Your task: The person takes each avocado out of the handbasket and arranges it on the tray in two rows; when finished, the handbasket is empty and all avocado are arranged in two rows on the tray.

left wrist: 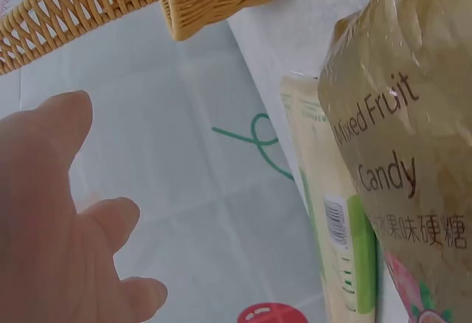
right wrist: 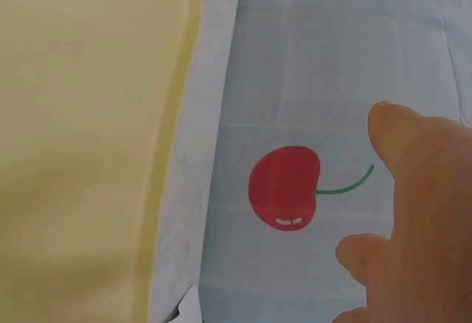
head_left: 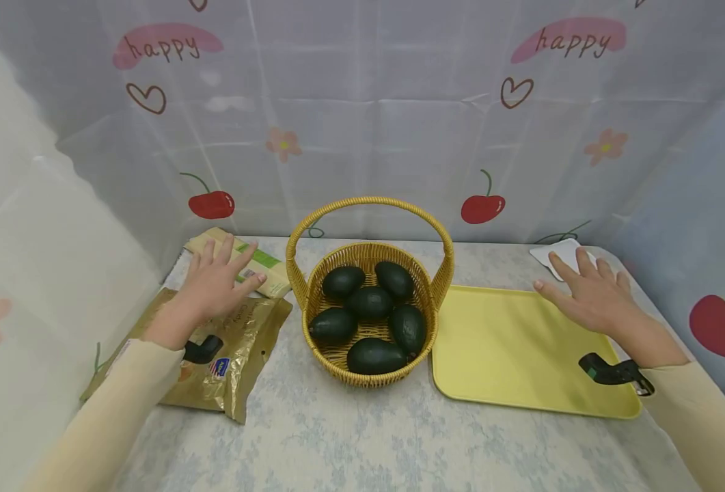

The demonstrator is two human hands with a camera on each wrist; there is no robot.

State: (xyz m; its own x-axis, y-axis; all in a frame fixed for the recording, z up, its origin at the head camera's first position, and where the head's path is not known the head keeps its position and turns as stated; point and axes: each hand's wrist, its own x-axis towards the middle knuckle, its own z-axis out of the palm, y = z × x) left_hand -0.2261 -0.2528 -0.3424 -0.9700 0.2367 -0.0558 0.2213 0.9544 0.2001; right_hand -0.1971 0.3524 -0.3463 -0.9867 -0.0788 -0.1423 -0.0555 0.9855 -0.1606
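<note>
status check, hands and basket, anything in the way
Left hand, right hand both empty; basket between them, six avocados inside; handle arches above, access otherwise looks free.

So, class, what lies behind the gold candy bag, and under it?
Behind the gold candy bag lies a cream-and-green packet, partly hidden by the left hand in the head view. Anything directly underneath the bag is covered, so cannot be seen.

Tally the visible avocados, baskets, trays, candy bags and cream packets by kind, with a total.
Avocados: 6
Basket: 1
Tray: 1
Candy bag: 1
Cream packet: 1
Total: 10
</note>
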